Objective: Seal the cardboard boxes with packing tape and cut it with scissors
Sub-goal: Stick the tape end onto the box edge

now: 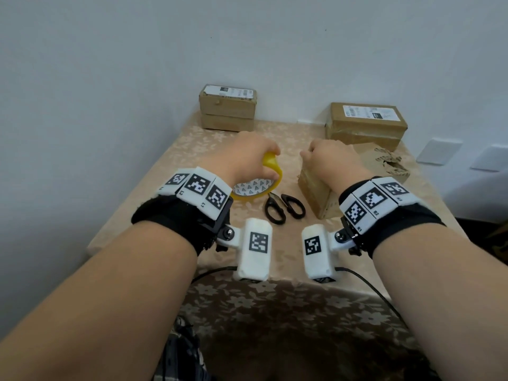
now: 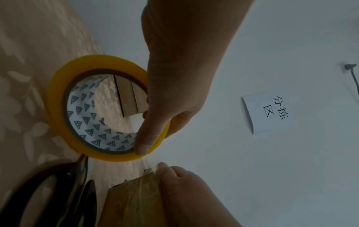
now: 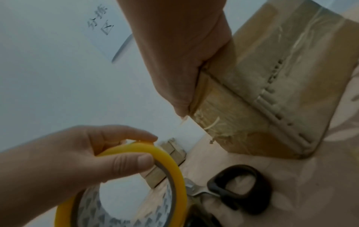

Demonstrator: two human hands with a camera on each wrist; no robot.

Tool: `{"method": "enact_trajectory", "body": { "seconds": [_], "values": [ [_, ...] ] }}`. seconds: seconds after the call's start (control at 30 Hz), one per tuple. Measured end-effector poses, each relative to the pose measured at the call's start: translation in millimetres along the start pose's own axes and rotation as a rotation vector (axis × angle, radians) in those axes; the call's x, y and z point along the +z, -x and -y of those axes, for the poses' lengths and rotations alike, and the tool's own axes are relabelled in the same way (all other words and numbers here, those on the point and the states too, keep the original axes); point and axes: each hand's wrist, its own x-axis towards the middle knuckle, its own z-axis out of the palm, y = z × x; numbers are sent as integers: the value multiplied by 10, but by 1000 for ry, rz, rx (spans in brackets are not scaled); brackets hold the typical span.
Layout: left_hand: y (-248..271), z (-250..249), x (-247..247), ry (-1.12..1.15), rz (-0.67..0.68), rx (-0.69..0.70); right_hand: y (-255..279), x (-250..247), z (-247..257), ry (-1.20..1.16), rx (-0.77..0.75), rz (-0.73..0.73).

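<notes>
My left hand (image 1: 268,165) grips a yellow roll of packing tape (image 1: 277,182), held on edge just above the table, thumb on its rim (image 2: 143,142). A short clear strip of tape (image 2: 150,164) runs from the roll (image 2: 58,98) to a small brown cardboard box (image 1: 316,193) standing to its right. My right hand (image 1: 305,155) lies over the top of that box (image 3: 272,92) with fingers curled, pinching the tape's end at the box's upper edge (image 2: 161,167). Black-handled scissors (image 1: 284,207) lie shut on the cloth between the hands, nearer me.
The table (image 1: 165,174) has a beige floral cloth and stands in a white wall corner. Two stacked boxes (image 1: 227,108) sit at the back left, a larger labelled box (image 1: 365,125) at the back right, torn cardboard (image 1: 384,163) before it.
</notes>
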Motion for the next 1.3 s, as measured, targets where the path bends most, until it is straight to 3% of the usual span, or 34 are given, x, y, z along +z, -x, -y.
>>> {"method": "enact_trajectory", "body": {
  "seconds": [0.17,0.47,0.73,0.87,1.07,1.3],
  "values": [
    [-16,-111,29,-18,-3,62,-31,17,9,140,22,84],
    [-12,-92,42,24,-36,68,35,11,114,254,-55,69],
    [58,15,36,113,-45,55,185,-174,31,123,-102,154],
    [102,22,27,148,-65,54,253,-181,129,197,-92,135],
    [142,27,-9,199,-100,33,245,-172,-15,-6,-175,8],
    [145,1,48,211,-125,16,310,62,-89,147,-51,-63]
  ]
}}
